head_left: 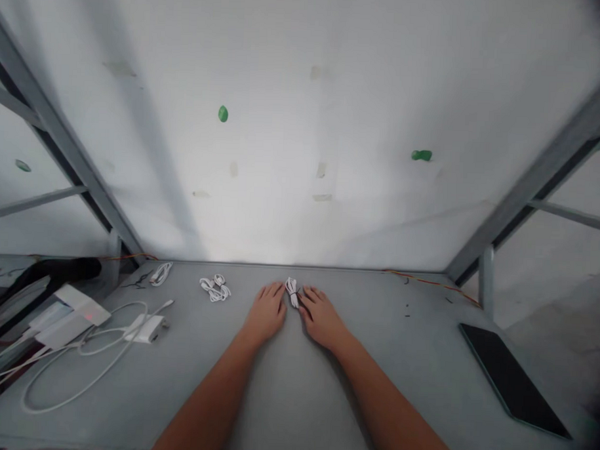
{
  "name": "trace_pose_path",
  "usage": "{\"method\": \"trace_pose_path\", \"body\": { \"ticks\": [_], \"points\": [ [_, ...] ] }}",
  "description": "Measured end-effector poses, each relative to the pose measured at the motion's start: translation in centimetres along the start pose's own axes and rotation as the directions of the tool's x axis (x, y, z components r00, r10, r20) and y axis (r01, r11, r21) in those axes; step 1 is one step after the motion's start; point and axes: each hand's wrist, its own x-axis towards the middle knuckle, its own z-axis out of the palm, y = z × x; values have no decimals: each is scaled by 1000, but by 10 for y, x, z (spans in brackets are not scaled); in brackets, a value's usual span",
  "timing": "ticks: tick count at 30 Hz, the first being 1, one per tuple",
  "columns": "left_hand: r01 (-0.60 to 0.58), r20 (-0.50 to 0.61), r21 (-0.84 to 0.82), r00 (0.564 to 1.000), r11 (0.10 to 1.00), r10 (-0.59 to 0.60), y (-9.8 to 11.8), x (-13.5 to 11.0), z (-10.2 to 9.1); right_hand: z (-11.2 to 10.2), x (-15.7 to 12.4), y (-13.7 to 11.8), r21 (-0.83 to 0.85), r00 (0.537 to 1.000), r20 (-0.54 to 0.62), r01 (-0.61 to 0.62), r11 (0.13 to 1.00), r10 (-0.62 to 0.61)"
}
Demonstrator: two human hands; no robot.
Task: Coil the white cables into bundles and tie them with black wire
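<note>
Just white coiled cable (292, 292) between hands.

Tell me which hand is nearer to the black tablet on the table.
The right hand. It lies flat left of the black tablet, with bare table between them. The left hand rests farther left, beyond the small coiled white cable.
</note>
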Motion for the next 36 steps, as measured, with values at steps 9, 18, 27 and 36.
{"method": "trace_pose_path", "body": {
  "ticks": [9, 18, 27, 36],
  "points": [
    [230, -83, 107, 972, 967, -222, -4, 0, 4, -8, 4, 18, -99, 976, -7, -217, 971, 217],
    [230, -83, 115, 972, 966, -221, -4, -1, 7, -5, 4, 17, -118, 978, -4, -210, 971, 211],
    [217, -83, 126, 975, 968, -208, -3, -2, 5, -7, 3, 16, -115, 980, 3, -196, 974, 198],
    [215, -111, 125, 973, 969, -202, -7, -2, 11, -5, 4, 17, -101, 979, 0, -202, 974, 203]
  ]
}}
